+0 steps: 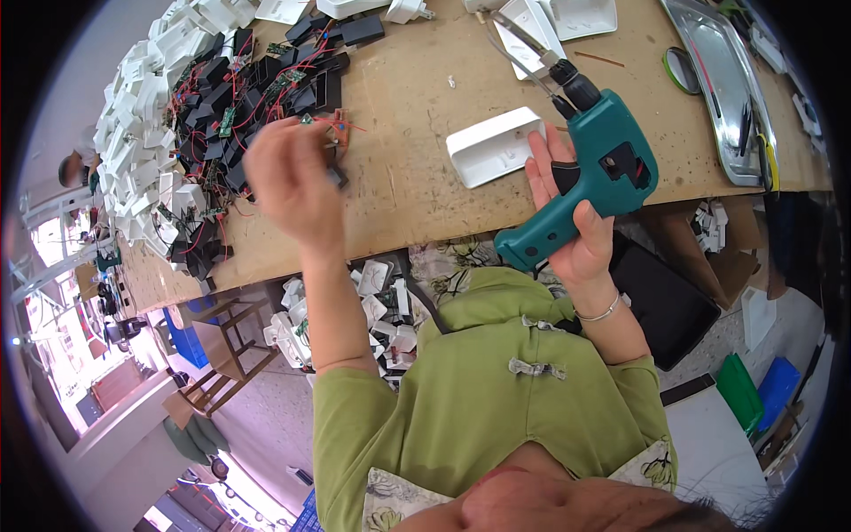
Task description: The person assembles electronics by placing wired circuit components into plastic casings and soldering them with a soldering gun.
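Note:
A dark green power drill [612, 151] with a black trigger and chuck lies across my right hand [581, 244]. Its handle points down to the left, my thumb is on the near side and my fingers show beyond it. Against those fingertips rests an open white plastic case [495, 149], lying on the bench. My left hand [297, 182], smeared by motion, is at the right edge of a pile of black boxes [213, 102] with circuit boards and red wires. Beside its fingers are a small green board [308, 119] and red wire; whether they are held is hidden.
White plastic cases [137, 151] are heaped along the left of the wooden bench [403, 97]. More white shells [581, 16] lie at the back. A metal tray [722, 97] and a roll of tape [681, 71] are at the right. Below the front edge is a cardboard box [731, 266].

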{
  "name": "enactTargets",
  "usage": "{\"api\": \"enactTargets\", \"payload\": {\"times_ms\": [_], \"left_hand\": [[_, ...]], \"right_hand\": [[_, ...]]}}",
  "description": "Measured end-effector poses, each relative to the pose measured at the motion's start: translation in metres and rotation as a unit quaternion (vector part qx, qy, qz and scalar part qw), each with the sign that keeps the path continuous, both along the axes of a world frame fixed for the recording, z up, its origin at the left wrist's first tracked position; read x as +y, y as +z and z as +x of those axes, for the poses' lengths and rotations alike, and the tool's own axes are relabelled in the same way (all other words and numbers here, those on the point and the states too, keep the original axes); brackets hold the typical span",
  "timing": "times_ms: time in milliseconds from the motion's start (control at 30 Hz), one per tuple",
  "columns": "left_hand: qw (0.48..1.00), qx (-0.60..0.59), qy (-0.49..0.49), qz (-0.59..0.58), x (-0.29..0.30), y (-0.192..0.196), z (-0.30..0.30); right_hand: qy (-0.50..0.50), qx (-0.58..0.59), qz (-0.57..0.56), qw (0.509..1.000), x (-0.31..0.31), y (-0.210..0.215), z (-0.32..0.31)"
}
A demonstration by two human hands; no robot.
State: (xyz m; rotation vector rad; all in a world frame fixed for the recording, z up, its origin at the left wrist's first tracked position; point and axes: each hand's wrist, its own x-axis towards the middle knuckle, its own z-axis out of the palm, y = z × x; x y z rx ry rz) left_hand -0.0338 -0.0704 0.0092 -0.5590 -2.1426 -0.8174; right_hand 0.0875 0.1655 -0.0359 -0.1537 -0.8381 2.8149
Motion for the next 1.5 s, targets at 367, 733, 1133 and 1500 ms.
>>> {"api": "enactTargets", "payload": {"times_ms": [367, 733, 1133, 1500], "left_hand": [[0.953, -0.109, -0.085, 0.271, -0.033, 0.042, 0.015], [0.858, -0.404, -0.29, 0.127, 0.076, -0.012, 0.047], [0.887, -0.334, -0.313, 0.057, 0.087, -0.012, 0.052], [0.904, -0.306, -0.296, -0.027, 0.088, -0.002, 0.056]], "right_hand": [[-0.016, 0.023, 0.075, 0.997, -0.006, -0.002, 0.007], [0.0, 0.027, 0.049, 0.998, 0.011, 0.004, 0.028], [0.059, 0.024, 0.043, 0.997, 0.013, 0.011, 0.024], [0.087, -0.009, 0.06, 0.994, 0.016, 0.006, 0.022]]}}
